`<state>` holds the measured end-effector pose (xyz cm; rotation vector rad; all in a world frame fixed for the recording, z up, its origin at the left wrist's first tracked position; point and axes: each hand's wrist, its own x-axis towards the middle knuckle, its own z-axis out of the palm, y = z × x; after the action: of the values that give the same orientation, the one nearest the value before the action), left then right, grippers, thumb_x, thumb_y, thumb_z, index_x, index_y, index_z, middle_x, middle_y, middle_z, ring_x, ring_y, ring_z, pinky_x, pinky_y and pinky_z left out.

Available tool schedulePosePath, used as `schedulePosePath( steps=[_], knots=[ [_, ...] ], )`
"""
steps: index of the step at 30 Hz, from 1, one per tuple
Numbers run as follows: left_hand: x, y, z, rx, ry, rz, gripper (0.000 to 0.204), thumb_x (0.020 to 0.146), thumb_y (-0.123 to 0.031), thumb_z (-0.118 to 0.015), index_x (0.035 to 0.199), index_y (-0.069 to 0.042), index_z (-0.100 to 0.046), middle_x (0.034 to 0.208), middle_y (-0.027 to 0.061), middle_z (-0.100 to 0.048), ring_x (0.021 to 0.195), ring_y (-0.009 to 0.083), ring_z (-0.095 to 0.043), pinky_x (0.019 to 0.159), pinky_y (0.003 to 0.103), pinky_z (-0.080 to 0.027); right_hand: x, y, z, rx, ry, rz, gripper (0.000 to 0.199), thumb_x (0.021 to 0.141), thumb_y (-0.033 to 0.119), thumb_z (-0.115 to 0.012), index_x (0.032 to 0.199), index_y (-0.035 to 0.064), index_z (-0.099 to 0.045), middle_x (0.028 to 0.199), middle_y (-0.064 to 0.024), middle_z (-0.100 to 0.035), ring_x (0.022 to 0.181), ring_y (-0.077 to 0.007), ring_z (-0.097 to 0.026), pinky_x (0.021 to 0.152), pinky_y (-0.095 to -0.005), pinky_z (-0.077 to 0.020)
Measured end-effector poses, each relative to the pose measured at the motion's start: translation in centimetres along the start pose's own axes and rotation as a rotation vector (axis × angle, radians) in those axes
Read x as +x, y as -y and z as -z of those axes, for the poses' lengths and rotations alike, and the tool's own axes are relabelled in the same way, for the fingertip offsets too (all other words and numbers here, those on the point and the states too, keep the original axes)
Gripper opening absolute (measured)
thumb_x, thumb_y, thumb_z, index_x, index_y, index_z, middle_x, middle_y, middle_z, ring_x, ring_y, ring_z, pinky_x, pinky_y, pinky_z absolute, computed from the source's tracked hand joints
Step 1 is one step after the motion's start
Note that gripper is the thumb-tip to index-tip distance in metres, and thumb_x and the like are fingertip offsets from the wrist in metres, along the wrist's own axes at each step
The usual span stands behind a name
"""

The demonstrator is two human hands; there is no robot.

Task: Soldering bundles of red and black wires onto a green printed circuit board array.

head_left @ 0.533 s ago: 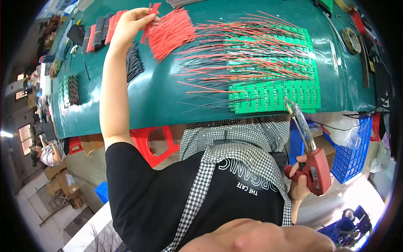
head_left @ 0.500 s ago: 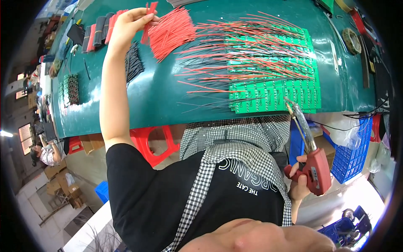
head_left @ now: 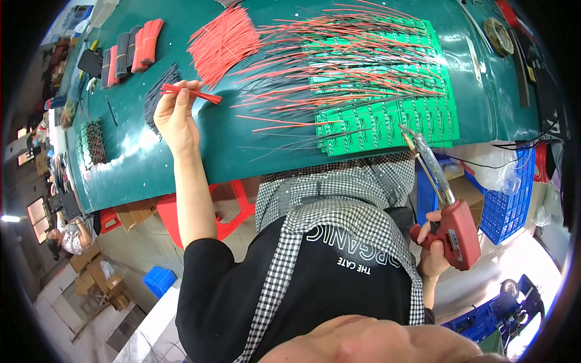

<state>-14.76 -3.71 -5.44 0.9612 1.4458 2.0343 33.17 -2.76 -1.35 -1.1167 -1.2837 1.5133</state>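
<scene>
A small bunch of red wires (head_left: 209, 97) is pinched in the fingertips of my left hand (head_left: 179, 124), raised over the left part of the table. Partly behind this hand lies a pile of black wires (head_left: 158, 91), and a larger pile of red wires (head_left: 224, 42) lies beyond it. My right hand (head_left: 432, 259) grips a red soldering gun (head_left: 461, 233) by its handle, its tip pointing at the front edge of the green circuit boards (head_left: 387, 130). Rows of red and black wires (head_left: 290, 97) lie across those boards, their ends reaching out to the left.
Bundled red and black wires (head_left: 133, 48) lie at the far left, with a block of small boards (head_left: 91, 142) nearer. At the right are a tape roll (head_left: 498, 36) and a blue crate (head_left: 508, 212). A red stool (head_left: 233, 212) stands below the table's edge.
My left hand has come back toward me from beside the large red pile, carrying the bunch of red wires. The soldering gun stays in my right hand, nearly unmoved; the whole view has shifted slightly.
</scene>
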Motion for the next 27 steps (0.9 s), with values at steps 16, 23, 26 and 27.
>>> schedulePosePath(
  steps=[16, 23, 26, 27],
  knots=[
    [-5.3, -5.5, -18.5, -0.277, 1.144, 1.256, 0.016, 0.088, -0.006, -0.064, 0.098, 0.007, -0.065, 0.081, 0.0149, -0.069, 0.064, 0.0184, -0.067, 0.060, 0.027, -0.057, 7.7, -1.0, -1.0, -0.796, 0.080, 0.646, 0.047, 0.078, 0.008, -0.072, 0.120, -0.0045, -0.056, 0.111, -0.0186, -0.064, 0.091, -0.0220, -0.067, 0.075, -0.0316, -0.0540],
    [-6.0, -4.6, -18.8, -0.335, 1.175, 1.294, 0.017, 0.088, -0.007, -0.065, 0.097, 0.007, -0.066, 0.085, 0.0148, -0.070, 0.070, 0.0189, -0.069, 0.064, 0.027, -0.057, 9.3, 1.0, -3.1, -0.655, 0.144, 0.933, 0.048, 0.068, 0.012, -0.074, 0.111, -0.0052, -0.061, 0.094, -0.0191, -0.068, 0.077, -0.0287, -0.069, 0.065, -0.0318, -0.0556],
    [-6.4, -4.0, -18.8, -0.349, 1.141, 1.279, 0.017, 0.087, -0.006, -0.065, 0.097, 0.007, -0.066, 0.086, 0.0146, -0.070, 0.072, 0.0190, -0.069, 0.065, 0.027, -0.057, 9.1, 1.1, -3.2, -0.673, 0.309, 0.879, 0.050, 0.067, 0.011, -0.074, 0.111, -0.0055, -0.061, 0.094, -0.0192, -0.068, 0.077, -0.0290, -0.069, 0.066, -0.0315, -0.0557],
    [-6.5, -3.8, -18.8, -0.348, 1.114, 1.265, 0.015, 0.087, -0.004, -0.065, 0.096, 0.007, -0.066, 0.086, 0.0151, -0.070, 0.073, 0.0195, -0.069, 0.066, 0.028, -0.057, 8.7, 0.7, -3.3, -0.642, 0.228, 0.858, 0.048, 0.071, 0.008, -0.074, 0.115, -0.0049, -0.060, 0.097, -0.0183, -0.068, 0.078, -0.0245, -0.068, 0.067, -0.0299, -0.0549]
  ],
)
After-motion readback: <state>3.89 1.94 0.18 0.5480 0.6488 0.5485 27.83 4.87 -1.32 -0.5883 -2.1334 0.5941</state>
